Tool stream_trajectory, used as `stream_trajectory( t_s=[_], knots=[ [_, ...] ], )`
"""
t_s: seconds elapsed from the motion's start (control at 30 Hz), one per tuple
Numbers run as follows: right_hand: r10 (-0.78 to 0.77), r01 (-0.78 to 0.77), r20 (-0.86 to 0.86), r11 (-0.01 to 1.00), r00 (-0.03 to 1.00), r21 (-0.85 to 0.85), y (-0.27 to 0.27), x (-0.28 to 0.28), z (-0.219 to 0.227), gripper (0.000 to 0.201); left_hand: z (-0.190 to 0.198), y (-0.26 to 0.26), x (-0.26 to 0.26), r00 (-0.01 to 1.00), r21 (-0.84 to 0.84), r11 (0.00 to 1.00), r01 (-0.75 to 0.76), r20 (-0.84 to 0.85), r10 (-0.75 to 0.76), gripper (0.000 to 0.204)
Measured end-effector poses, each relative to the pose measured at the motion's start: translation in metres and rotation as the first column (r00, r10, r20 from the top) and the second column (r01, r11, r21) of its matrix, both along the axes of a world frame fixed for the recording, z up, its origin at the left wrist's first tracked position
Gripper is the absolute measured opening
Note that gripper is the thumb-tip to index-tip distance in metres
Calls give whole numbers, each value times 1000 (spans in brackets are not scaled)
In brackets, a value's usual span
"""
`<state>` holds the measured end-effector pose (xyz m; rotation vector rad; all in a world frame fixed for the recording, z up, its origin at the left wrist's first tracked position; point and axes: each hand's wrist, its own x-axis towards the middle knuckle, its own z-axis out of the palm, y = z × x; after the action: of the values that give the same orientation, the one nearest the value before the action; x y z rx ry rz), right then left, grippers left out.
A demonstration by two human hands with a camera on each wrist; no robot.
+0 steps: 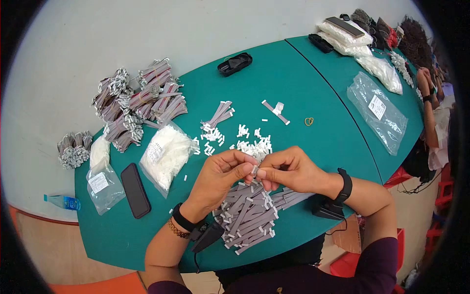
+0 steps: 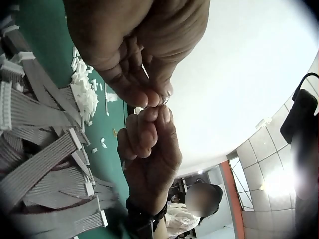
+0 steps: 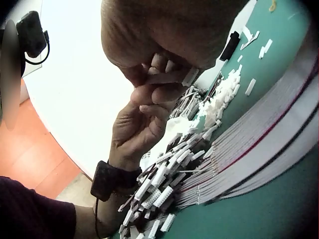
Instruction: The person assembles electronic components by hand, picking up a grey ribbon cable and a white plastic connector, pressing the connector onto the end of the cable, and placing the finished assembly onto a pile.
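One ribbon cable [image 1: 254,170], up between left hand [image 1: 219,174] and right hand [image 1: 293,169], both pinching it; light, floppy, I'd say, best taken by its stiff connector [image 3: 191,77]; heaped cables [image 1: 245,218] just below the hands, loose white connectors [image 1: 254,147] beyond, all on the tabletop [image 1: 320,147]

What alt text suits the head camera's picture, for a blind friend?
A person's left hand and right hand pinch a small cable end above a pile of grey ribbon cables on a green table. Small white pieces lie heaped just beyond; toward the picture's left are bundled cables, a bag of white pieces and a phone.
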<state>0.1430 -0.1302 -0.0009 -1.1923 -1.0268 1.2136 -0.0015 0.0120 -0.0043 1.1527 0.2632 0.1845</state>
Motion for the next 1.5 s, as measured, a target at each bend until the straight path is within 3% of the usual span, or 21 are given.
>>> stream_trajectory(
  t_s=[0.77,1.5],
  knots=[
    [3,-4,-9,999,1000,-42,0,2,1,19,1,-2,-1,1000,72,997,2,-14,-1,13],
    [-4,3,-35,1000,999,-22,0,-1,2,22,0,-4,-1,1000,-62,998,12,17,-11,14]
  ],
)
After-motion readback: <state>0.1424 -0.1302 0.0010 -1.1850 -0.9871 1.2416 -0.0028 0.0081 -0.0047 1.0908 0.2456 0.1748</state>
